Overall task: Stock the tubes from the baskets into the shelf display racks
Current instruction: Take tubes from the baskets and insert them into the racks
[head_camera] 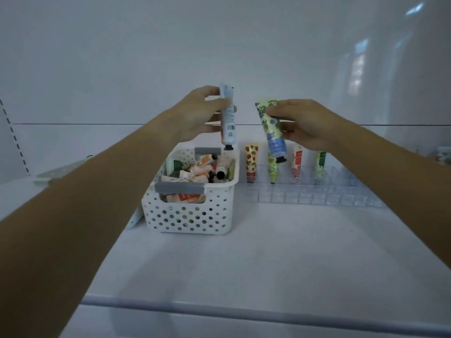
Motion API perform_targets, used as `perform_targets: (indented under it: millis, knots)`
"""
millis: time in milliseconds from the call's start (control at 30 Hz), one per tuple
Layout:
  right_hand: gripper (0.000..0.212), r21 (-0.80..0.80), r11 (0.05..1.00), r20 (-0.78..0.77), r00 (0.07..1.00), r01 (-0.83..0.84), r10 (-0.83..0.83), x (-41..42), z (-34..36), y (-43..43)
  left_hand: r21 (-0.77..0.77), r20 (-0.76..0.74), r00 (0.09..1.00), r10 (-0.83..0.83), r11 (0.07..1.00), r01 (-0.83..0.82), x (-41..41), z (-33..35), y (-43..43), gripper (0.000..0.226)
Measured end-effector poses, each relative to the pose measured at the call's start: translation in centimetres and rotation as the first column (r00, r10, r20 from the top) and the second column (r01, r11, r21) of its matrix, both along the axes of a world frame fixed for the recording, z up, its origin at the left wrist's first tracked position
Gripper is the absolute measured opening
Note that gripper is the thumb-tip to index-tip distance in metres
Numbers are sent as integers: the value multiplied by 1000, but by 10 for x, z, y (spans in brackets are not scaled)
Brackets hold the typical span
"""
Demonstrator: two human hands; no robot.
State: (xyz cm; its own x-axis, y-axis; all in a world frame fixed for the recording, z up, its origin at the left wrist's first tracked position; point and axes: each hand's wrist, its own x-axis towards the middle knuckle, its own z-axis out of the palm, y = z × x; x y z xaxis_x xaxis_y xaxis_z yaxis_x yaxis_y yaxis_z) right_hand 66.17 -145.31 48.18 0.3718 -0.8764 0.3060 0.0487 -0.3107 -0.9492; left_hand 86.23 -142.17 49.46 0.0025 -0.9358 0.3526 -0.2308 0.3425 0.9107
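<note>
**A tube in each hand, above basket and rack**

The left hand (202,111) pinches a white tube (228,118) near its flat end, thumb and fingers curled round it. The tube hangs upright, black cap down, at 12 o'clock from the basket (192,211), just over its far rim.

The right hand (305,123) grips a green tube (269,128) with a blue band by its upper half. It tilts slightly, cap down and to the right, over the left end of the rack (317,193).

The basket, white with grey handles, stands on the shelf (244,264) and is filled with loose tubes lying at all angles. The clear rack sits at 3 o'clock from the basket, just beside it. Four tubes (251,162) stand cap-down in its back row, spaced apart; the green tube's cap hangs close above the second from the left. The rack's front compartments hold nothing.
</note>
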Motion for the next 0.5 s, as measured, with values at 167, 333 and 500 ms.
perform_targets:
  millis: [167, 333, 500]
  knots:
    - [5, 42, 992, 76, 989, 122, -125, -55, -10, -10, -95, -65, 996, -55, 994, 49, -58, -7, -4, 16]
    - [22, -29, 965, 28, 965, 262, -261, -135, -14, -18, -61, -143, 990, 8, 998, -17, -139, -9, -22, 19]
    - [23, -143, 903, -61, 907, 406, -417, -217, -36, -31, 4, -273, 962, 18, 1000, -18, -224, -33, -46, 42]
